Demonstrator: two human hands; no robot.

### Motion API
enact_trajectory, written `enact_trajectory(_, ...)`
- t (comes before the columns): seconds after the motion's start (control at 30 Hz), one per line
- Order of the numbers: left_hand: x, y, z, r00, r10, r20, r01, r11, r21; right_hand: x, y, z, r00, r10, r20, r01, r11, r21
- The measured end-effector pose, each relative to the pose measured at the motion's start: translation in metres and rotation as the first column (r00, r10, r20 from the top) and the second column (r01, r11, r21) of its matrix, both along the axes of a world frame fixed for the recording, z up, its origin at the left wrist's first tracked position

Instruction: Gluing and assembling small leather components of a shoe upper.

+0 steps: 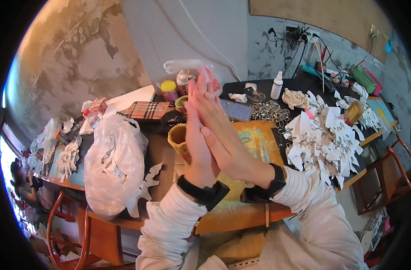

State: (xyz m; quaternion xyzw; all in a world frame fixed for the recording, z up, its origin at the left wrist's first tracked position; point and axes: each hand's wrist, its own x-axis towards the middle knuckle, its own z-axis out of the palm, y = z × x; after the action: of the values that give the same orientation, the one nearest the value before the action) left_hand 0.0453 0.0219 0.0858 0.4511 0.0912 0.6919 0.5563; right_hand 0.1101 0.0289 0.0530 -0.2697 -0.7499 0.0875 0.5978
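My left hand [195,141] and my right hand [221,135] are pressed together, palm against palm, fingers straight and pointing up and away from me. They are raised above the wooden table [241,213] and hold nothing that I can see. Each wrist wears a black band over a white ribbed sleeve. Just behind the hands stands a yellow patterned cup [178,139]. A green cutting mat [255,141] lies under and to the right of the hands.
A full clear plastic bag [111,162] sits at the left. White paper cutouts [327,139] pile up at the right, near a heap of metal clips [270,111], a phone [236,109] and a white bottle [276,85]. Paint jars [169,90] stand at the back. Wooden chairs flank the table.
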Motion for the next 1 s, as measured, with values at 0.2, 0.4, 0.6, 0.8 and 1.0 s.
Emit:
enact_trajectory(0.2,0.026,-0.01,-0.036,0.968,-0.232,0.092,0.248,0.932,-0.263,0.035,0.046,0.015,0.976,-0.163,0.143,0.137,0.975,0.175)
enact_trajectory(0.4,0.019,0.009,-0.014,0.894,-0.448,0.003,0.417,0.83,-0.372,0.049,0.023,-0.001,0.953,-0.277,0.122,0.22,0.911,0.349)
enact_trajectory(0.6,0.026,0.035,-0.093,0.987,-0.143,-0.068,0.127,0.972,-0.198,0.025,-0.006,-0.005,0.824,0.28,-0.492,-0.452,0.849,-0.273)
enact_trajectory(0.8,-0.013,0.047,-0.036,0.53,0.264,-0.806,0.023,0.945,0.325,0.059,0.022,0.0,-0.085,0.602,-0.794,-0.996,-0.036,0.079)
enact_trajectory(1.0,-0.015,0.038,-0.019,0.44,0.355,-0.825,0.071,0.902,0.426,0.057,-0.003,0.054,0.437,0.055,-0.898,-0.875,0.258,-0.41)
